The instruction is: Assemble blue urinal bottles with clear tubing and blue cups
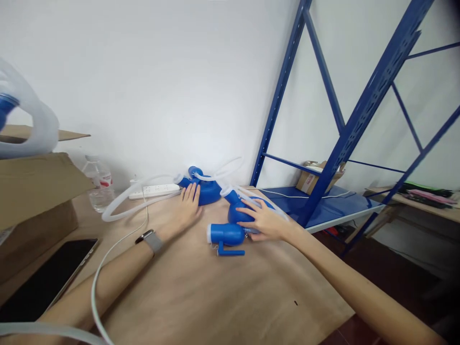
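Observation:
My left hand (187, 206), with a watch on its wrist, lies flat and open on the wooden table (201, 287), its fingertips touching a blue plastic bulb (207, 190) with a clear tube. My right hand (264, 221) rests with spread fingers on a second blue bulb (237, 211). Just left of that hand lies a blue cylinder with a white end and a small handle (225, 235). Whether the right fingers grip anything is hidden.
Clear hoses (125, 201) trail left across the table. A white power strip (154, 190) and a water bottle (98, 184) stand by the wall. A cardboard box (36, 191) and a dark tablet (46, 282) sit at left. A blue metal shelf rack (323, 191) stands at right.

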`<state>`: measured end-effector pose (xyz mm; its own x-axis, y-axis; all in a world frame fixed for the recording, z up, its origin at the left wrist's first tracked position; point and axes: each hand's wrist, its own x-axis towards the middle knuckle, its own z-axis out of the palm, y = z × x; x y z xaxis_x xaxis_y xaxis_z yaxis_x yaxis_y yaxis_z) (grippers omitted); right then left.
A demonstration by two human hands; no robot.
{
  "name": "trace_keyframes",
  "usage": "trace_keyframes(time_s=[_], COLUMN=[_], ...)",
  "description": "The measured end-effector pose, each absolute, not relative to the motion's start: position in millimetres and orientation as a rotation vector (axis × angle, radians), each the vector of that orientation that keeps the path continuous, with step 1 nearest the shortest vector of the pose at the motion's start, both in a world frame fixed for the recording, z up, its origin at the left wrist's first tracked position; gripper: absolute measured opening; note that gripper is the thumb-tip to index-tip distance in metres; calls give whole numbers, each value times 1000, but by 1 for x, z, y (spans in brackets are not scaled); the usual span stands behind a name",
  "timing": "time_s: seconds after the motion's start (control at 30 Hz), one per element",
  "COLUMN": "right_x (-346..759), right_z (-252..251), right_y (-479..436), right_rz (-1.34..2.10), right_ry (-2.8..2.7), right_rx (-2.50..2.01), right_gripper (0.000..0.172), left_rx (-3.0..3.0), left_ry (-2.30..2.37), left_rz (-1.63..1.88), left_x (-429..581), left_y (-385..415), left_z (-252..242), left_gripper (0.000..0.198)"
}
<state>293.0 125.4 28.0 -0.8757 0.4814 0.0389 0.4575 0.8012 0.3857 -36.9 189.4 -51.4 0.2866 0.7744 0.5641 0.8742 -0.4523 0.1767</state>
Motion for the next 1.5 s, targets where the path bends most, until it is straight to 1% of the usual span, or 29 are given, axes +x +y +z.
trace_keyframes(time_s=[0.03,0.13,0.17,0.23,0.3,0.33,0.4,0.43,0.47,0.5,0.53,0.6,0.67,0.73,0.8,0.87,0.93,0.97,1.0,1.07,1.1,1.2,1.23,1.3,1.37,1.43,1.5], right_x=[287,272,269,265,264,264,266,266,267,267,267,266,264,259,249,233,209,195,180,151,137,110,106,103,104,106,108], right_z=[26,22,21,22,26,28,33,35,36,37,36,34,31,28,29,32,35,36,36,31,26,7,1,-10,-17,-21,-23], right_y=[123,115,113,110,112,114,123,128,134,139,144,149,147,140,130,118,100,90,78,55,44,23,20,18,19,22,26], right_rz=[607,620,621,626,641,656,669,635,553,418,259,10,-106,-182,-220,-46,311,463,524,367,240,-71,-156,-294,-390,-450,-488], right_ry=[2943,3033,3060,3102,3141,3162,3165,3123,3059,3002,2981,3039,3133,3170,3158,3159,3230,3311,3430,3588,3568,3449,3396,3314,3287,3307,3342], right_rx=[727,688,696,734,807,902,1259,1498,1718,1859,1901,1837,1763,1714,1633,1618,1648,1595,1467,966,801,854,912,1003,1046,1039,1011], right_gripper=[44,27,24,25,25,27,41,50,57,61,60,55,52,53,57,63,70,69,63,54,55,79,83,83,76,73,74], left_rx=[-2478,-2599,-2698,-2995,-3229,-3293,-3317,-3307,-3282,-3241,-3198,-3135,-3121,-3148,-3109,-2987,-2768,-2678,-2605,-2533,-2520,-2553,-2587,-2645,-2677,-2721,-2763], left_ry=[-1551,-1560,-1536,-1466,-1385,-1355,-1391,-1435,-1484,-1522,-1523,-1495,-1487,-1566,-1850,-2117,-2261,-2292,-2305,-2293,-2269,-2157,-2124,-2080,-2066,-2060,-2065], left_rz=[-922,-869,-848,-845,-876,-895,-950,-967,-996,-1053,-1138,-1284,-1364,-1422,-1582,-1771,-1916,-1952,-1974,-1995,-2003,-1952,-1900,-1779,-1719,-1746,-1801], left_x=[-41,-61,-68,-76,-75,-70,-52,-41,-30,-19,-11,-6,-16,-40,-71,-99,-119,-127,-132,-137,-138,-136,-135,-133,-131,-129,-128], left_y=[176,131,115,84,60,51,40,37,37,37,37,35,28,15,-1,-15,-25,-28,-29,-31,-31,-35,-38,-44,-48,-49,-47], left_z=[-56,-66,-68,-68,-66,-64,-59,-57,-55,-53,-52,-51,-51,-50,-48,-44,-38,-35,-32,-26,-24,-19,-18,-18,-17,-18,-21], left_gripper=[76,72,72,78,93,101,114,114,108,101,96,79,66,67,74,80,77,74,72,71,71,68,67,62,59,59,60])
